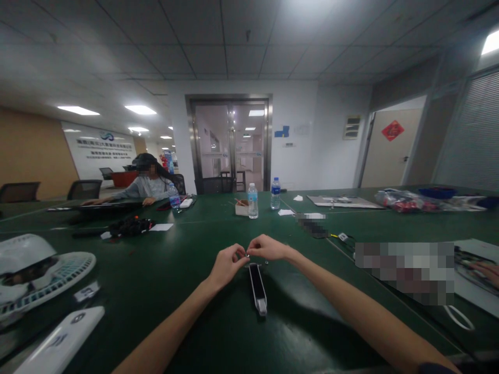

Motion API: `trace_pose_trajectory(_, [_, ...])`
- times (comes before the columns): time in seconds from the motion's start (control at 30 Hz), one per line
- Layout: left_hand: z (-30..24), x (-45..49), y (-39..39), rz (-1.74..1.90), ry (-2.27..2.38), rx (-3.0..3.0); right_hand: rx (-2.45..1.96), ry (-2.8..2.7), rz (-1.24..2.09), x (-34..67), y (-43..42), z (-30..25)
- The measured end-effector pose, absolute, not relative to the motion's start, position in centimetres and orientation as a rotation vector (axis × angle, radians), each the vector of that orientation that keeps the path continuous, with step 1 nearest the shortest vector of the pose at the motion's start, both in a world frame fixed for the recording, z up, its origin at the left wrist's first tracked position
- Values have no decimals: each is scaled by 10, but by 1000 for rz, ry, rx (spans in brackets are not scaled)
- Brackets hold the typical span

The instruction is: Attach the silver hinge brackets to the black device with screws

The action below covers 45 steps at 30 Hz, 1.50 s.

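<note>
My left hand (228, 266) is closed in a pinch, its thumb and fingertips meeting those of my right hand (268, 247). Between the fingertips shows a tiny light-coloured piece, too small to name. My right hand is pinched shut from the far side. Just below the fingers lies a long narrow device (258, 291) with a pale frame, a dark inner strip and a tapered near end. A small bright bit (266, 262) rests on the table to the right of its far end.
Two water bottles (253, 201) and a small box (241, 209) stand beyond my hands on the green table (202, 322). White plastic housings (58, 340) and a fan grille (78, 262) lie left. Bagged parts (405, 200) sit at the far right. Another person (150, 184) sits across, far left; a co-worker's hand (487, 270) is at right.
</note>
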<state>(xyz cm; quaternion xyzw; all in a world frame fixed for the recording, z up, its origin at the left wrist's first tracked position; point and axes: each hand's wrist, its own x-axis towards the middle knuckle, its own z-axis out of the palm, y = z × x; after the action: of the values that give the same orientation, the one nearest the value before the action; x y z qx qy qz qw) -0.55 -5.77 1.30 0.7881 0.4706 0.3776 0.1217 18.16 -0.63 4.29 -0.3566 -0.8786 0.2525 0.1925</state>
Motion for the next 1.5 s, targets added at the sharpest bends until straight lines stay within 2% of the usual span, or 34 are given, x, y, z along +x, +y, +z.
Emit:
trace_pose_trajectory(0.1, [13, -1, -62, 1102, 1362, 2352, -935, -2388, 842, 184, -17, 38])
trace_pose_trajectory(0.37, [14, 1, -67, 1015, 1394, 2445, -978, -2266, 757, 188, -31, 20])
trace_pose_trajectory(0.67, [14, -13, -52, 796, 1310, 2484, -1127, -2220, 306, 227, -21, 20])
trace_pose_trajectory(0.87, [20, -20, -51, 658, 1365, 2367, -1211, -2443, 141, 237, -17, 9])
trace_pose_trajectory(1.5, [20, -21, -50, 578, 1412, 2223, -1069, -2536, 105, 220, -27, -1])
